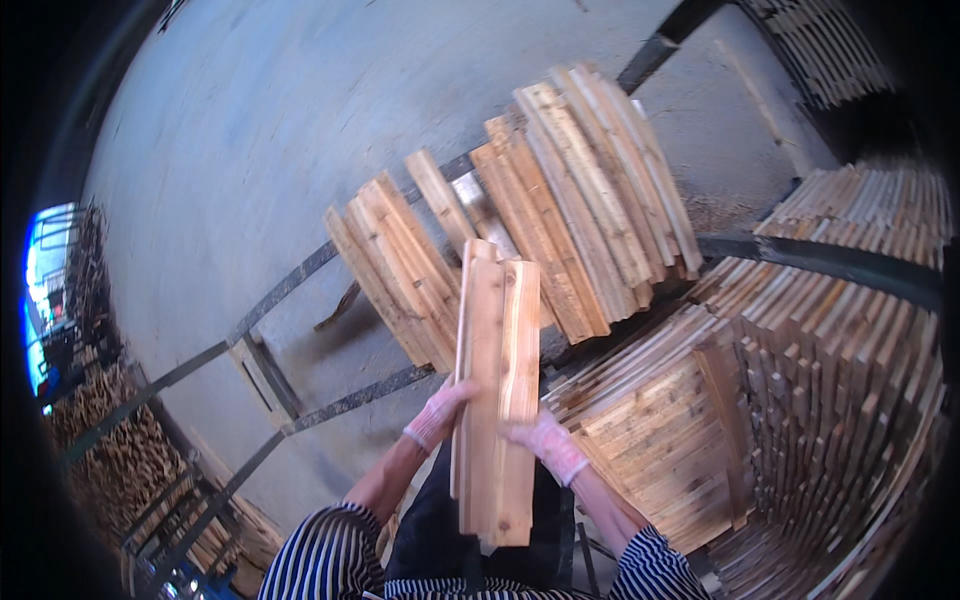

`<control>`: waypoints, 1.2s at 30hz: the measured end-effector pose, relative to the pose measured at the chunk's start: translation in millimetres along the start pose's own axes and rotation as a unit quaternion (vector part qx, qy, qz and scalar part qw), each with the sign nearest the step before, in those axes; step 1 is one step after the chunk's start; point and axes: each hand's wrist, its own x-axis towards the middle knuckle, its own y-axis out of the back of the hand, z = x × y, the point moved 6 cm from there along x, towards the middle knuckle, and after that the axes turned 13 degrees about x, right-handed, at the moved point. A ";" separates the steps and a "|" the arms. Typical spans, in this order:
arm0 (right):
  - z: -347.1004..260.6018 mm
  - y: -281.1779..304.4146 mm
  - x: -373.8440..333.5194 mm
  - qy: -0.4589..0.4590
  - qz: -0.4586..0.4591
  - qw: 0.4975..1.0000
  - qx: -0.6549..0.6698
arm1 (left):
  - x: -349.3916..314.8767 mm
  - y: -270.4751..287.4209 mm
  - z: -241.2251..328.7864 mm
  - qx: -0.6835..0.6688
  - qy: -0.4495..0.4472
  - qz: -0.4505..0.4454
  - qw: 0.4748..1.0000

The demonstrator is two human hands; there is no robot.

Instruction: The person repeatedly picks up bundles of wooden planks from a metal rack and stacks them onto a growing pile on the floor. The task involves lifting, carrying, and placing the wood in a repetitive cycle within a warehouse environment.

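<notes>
Between my gloved hands is a small bundle of wooden boards (487, 370), held lengthwise in front of my body. My left hand (440, 413) grips the bundle's left edge, its fingers partly hidden by the wood. On the opposite edge, my right hand (549, 447) is closed against the boards. Both gloves are pale with pinkish patches. Just beyond the bundle, a group of boards (395, 265) lies across dark metal rails to the left, and a larger, higher stack of boards (590, 190) lies to the right.
Dark metal rails (300, 275) run diagonally under the boards, above a grey floor (250, 150). Large piles of stacked boards (820, 420) rise at my right, beside a flat wooden panel (660, 450). More wood pieces (115, 440) are heaped at the far left.
</notes>
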 end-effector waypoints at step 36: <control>113.7 318.7 -361.9 0.438 0.208 0.839 0.247 | -81.2 -444.8 -92.0 0.530 -0.205 -0.316 0.760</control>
